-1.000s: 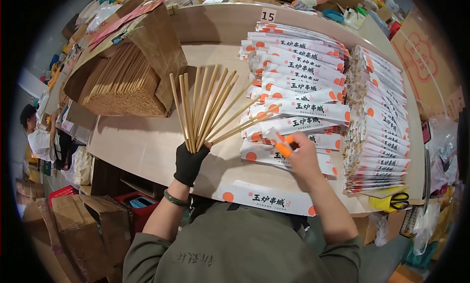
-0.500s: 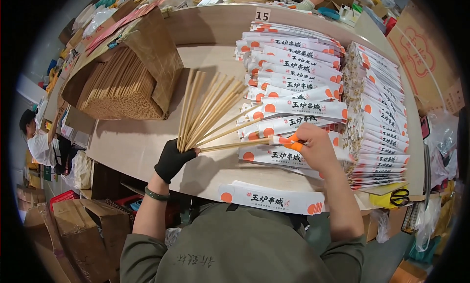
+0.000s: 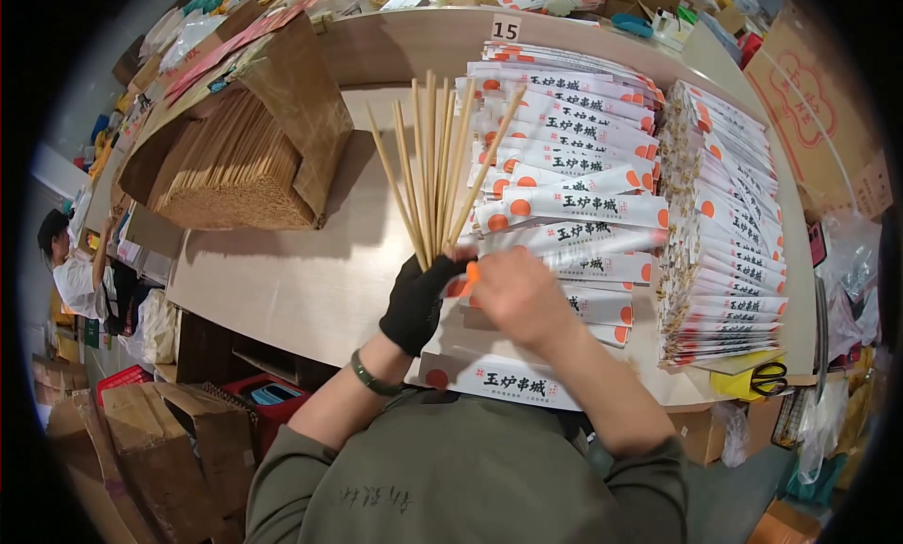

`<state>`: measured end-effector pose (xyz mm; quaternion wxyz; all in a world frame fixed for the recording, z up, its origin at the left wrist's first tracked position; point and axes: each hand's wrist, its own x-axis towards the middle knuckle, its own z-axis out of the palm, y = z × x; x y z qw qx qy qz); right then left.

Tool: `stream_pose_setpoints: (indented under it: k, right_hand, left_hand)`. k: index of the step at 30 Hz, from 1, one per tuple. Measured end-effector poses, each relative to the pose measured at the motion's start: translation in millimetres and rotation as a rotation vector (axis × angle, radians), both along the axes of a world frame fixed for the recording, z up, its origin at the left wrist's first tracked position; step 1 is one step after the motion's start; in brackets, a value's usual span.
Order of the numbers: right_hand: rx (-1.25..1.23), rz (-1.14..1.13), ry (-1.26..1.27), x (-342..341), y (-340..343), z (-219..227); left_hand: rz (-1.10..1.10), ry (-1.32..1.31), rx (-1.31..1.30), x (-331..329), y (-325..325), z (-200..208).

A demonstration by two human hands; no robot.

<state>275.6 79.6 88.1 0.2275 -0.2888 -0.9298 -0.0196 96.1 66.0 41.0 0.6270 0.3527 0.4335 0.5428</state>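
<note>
My left hand (image 3: 411,304), in a black fingerless glove, is closed around the lower ends of a fanned bunch of wooden chopsticks (image 3: 435,177), their tips pointing away from me. My right hand (image 3: 517,299), with orange covers on its fingers, is beside the left thumb and smeared by motion. Whether it grips anything is hidden. A blurred white paper sleeve (image 3: 593,241) stretches rightward just beyond it, above the middle pile of printed sleeves (image 3: 574,163). Close to my body, flat paper sleeves (image 3: 513,382) lie at the table's front edge, partly under my forearms.
An opened brown paper bag (image 3: 310,130) packed with chopsticks (image 3: 235,182) lies at the left. Another tall pile of sleeves (image 3: 729,224) stands at the right, with black-handled scissors (image 3: 768,378) near the edge. Beyond the raised far edge is another person's gloved hand (image 3: 564,0).
My left hand has moved right with the bunch, which now stands more upright. My right hand has swung left, from over the middle pile to beside the left hand.
</note>
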Motion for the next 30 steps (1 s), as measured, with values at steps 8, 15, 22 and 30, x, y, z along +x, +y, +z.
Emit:
stream_pose_setpoints:
  k: [8, 15, 22, 30]
  right_hand:
    - [-0.116, -0.044, -0.144, 23.8, -17.1, -52.1]
    - [-0.22, -0.018, -0.105, 29.8, -23.4, -72.5]
    - [-0.667, -0.378, 0.563, 44.2, -5.0, -31.5]
    - [-0.88, -0.368, 0.75, 61.3, 7.0, -13.9]
  left_hand:
    - [0.215, 0.688, 0.169, -29.9, 15.3, -3.9]
    - [0.278, 0.542, -0.106, -35.9, -1.8, -17.2]
    - [0.197, 0.533, -0.057, -76.1, -20.4, -18.1]
    - [0.054, 0.8, 0.071, -106.9, -21.6, 0.1]
